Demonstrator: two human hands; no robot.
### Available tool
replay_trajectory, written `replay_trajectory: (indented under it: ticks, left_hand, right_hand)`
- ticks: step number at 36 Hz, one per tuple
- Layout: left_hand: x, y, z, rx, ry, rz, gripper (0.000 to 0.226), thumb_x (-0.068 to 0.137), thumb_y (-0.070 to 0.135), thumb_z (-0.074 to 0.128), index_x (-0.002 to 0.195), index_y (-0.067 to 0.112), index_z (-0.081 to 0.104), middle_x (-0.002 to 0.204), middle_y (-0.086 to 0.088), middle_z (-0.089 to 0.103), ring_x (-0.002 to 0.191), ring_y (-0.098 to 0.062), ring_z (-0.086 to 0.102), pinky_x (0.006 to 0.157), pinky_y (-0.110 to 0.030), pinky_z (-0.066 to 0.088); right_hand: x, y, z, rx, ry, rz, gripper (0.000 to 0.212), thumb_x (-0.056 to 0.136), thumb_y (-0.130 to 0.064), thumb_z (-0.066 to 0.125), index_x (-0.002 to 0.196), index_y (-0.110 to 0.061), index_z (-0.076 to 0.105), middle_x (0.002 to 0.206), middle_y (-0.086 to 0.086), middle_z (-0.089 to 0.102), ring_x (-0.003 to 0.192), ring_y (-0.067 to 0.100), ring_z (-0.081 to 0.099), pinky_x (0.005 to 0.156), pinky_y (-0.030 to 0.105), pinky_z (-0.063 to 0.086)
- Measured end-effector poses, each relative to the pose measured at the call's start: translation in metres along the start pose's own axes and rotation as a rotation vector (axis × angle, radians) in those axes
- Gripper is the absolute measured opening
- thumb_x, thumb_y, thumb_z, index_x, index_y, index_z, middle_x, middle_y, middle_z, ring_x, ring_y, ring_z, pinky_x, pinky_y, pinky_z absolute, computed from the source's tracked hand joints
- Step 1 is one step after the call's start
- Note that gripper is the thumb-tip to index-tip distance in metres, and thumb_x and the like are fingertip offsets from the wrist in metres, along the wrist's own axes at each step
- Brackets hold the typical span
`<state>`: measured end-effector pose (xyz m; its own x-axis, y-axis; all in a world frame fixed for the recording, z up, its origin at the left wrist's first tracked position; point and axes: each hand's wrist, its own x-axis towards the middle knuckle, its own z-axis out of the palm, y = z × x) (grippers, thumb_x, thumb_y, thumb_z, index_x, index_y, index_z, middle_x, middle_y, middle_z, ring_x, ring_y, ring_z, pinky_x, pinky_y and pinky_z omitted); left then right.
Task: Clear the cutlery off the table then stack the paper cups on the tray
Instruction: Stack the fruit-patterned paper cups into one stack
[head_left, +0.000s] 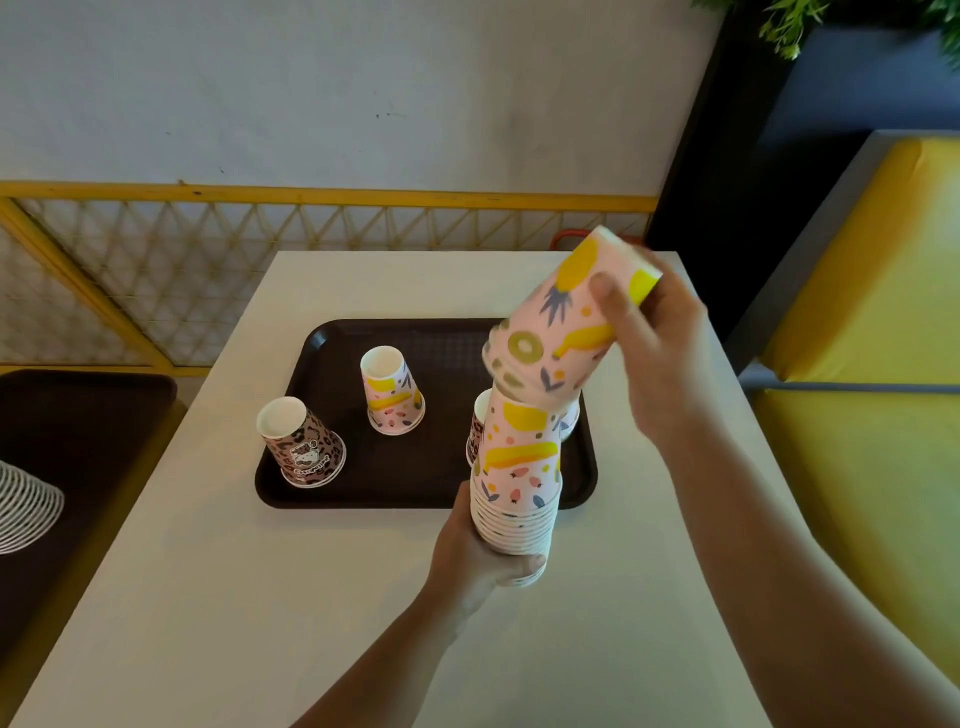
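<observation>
Count at the table (322, 597): one brown tray (415, 488); two hands. Loose cups standing upside down on it: one fruit-print (393, 395), one leopard-print (304, 441). One nested stack (517, 499), number uncountable. One fruit-print cup tilted above it (561, 332). Another cup partly hidden behind.

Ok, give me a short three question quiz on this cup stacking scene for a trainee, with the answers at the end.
1. True or false: the left hand grips the stack of cups near its bottom.
2. Which cup does the right hand hold? A) a leopard print one B) the tilted fruit print cup C) a plain white one
3. Fill in: the leopard print cup stands upside down at the front left corner of the dark brown ____.

Key: 1 true; 2 B; 3 tray.
</observation>
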<state>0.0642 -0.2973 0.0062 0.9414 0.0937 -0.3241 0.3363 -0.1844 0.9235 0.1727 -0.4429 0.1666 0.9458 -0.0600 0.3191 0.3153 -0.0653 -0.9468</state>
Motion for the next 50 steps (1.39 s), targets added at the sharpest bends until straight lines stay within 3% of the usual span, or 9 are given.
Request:
replay_trajectory:
  ticks: [9, 13, 20, 25, 28, 31, 35, 42, 50]
  left_hand:
    - [0.002, 0.001, -0.003, 0.004, 0.012, -0.002, 0.097, 0.038, 0.031, 0.088, 0.125, 0.034, 0.047, 0.112, 0.01, 0.066, 0.107, -0.009, 0.061, 0.087, -0.044, 0.056]
    - [0.003, 0.002, -0.004, 0.013, 0.013, 0.009, 0.1, 0.036, 0.035, 0.087, 0.127, 0.033, 0.046, 0.113, 0.01, 0.066, 0.107, -0.008, 0.061, 0.089, -0.042, 0.055]
    - [0.004, 0.004, -0.006, 0.017, 0.01, 0.019, 0.102, 0.034, 0.039, 0.086, 0.127, 0.031, 0.046, 0.113, 0.008, 0.066, 0.107, -0.01, 0.061, 0.09, -0.041, 0.055]
    - [0.004, 0.006, -0.005, 0.006, 0.005, 0.016, 0.1, 0.034, 0.038, 0.086, 0.126, 0.032, 0.047, 0.112, 0.009, 0.066, 0.106, -0.01, 0.061, 0.09, -0.042, 0.054]
    - [0.004, 0.008, -0.004, 0.005, -0.007, 0.019, 0.1, 0.035, 0.037, 0.085, 0.126, 0.032, 0.046, 0.113, 0.01, 0.065, 0.107, -0.009, 0.061, 0.09, -0.042, 0.055]
    - [0.004, 0.008, -0.003, -0.007, -0.018, 0.018, 0.093, 0.04, 0.027, 0.088, 0.123, 0.037, 0.046, 0.113, 0.011, 0.065, 0.107, -0.009, 0.06, 0.088, -0.041, 0.055]
    - [0.004, 0.008, 0.0, -0.017, -0.022, 0.023, 0.088, 0.041, 0.022, 0.087, 0.118, 0.036, 0.048, 0.112, 0.01, 0.066, 0.106, -0.009, 0.061, 0.087, -0.035, 0.055]
    - [0.003, 0.006, 0.002, -0.015, -0.038, 0.04, 0.092, 0.041, 0.024, 0.088, 0.123, 0.034, 0.047, 0.114, 0.011, 0.066, 0.108, -0.007, 0.061, 0.09, -0.033, 0.054]
    - [0.0, 0.005, 0.001, -0.017, -0.046, 0.016, 0.092, 0.035, 0.034, 0.085, 0.119, 0.035, 0.049, 0.109, 0.012, 0.068, 0.103, -0.007, 0.063, 0.089, -0.041, 0.055]
  right_hand:
    - [0.039, 0.037, 0.002, -0.176, 0.247, -0.029, 0.046, 0.084, -0.027, 0.066, 0.125, -0.015, 0.048, 0.108, -0.009, 0.057, 0.1, 0.006, 0.059, 0.081, 0.024, 0.055]
    - [0.033, 0.066, 0.006, -0.247, 0.183, -0.023, 0.057, 0.073, -0.038, 0.067, 0.122, -0.015, 0.049, 0.115, -0.001, 0.057, 0.104, 0.013, 0.056, 0.085, 0.035, 0.054]
    - [0.019, 0.096, 0.006, -0.4, 0.07, 0.043, 0.057, 0.074, -0.029, 0.072, 0.124, -0.018, 0.049, 0.118, 0.001, 0.058, 0.104, 0.017, 0.056, 0.088, 0.044, 0.052]
    - [0.008, 0.085, 0.004, -0.449, 0.027, 0.036, 0.077, 0.075, -0.039, 0.073, 0.139, -0.017, 0.036, 0.135, -0.002, 0.05, 0.12, 0.006, 0.045, 0.095, 0.019, 0.035]
    - [-0.007, 0.06, 0.006, -0.3, 0.029, -0.012, 0.068, 0.075, -0.053, 0.061, 0.132, -0.019, 0.045, 0.127, -0.007, 0.056, 0.116, 0.001, 0.052, 0.095, 0.018, 0.042]
    - [-0.025, 0.038, 0.006, -0.262, -0.187, 0.002, 0.06, 0.075, -0.059, 0.053, 0.124, -0.023, 0.052, 0.115, -0.012, 0.062, 0.106, 0.001, 0.06, 0.088, 0.021, 0.05]
    - [-0.041, 0.028, 0.007, -0.391, -0.416, 0.087, 0.057, 0.075, -0.047, 0.069, 0.125, -0.027, 0.05, 0.107, -0.015, 0.06, 0.098, 0.004, 0.061, 0.078, 0.017, 0.052]
    - [-0.05, 0.028, 0.008, -0.404, -0.372, 0.097, 0.044, 0.073, -0.036, 0.074, 0.11, -0.033, 0.049, 0.095, -0.021, 0.058, 0.082, -0.008, 0.057, 0.064, 0.003, 0.046]
    - [-0.046, 0.019, 0.006, -0.321, -0.255, 0.062, 0.046, 0.078, -0.03, 0.071, 0.119, -0.019, 0.054, 0.098, -0.009, 0.064, 0.087, 0.003, 0.063, 0.071, 0.015, 0.054]
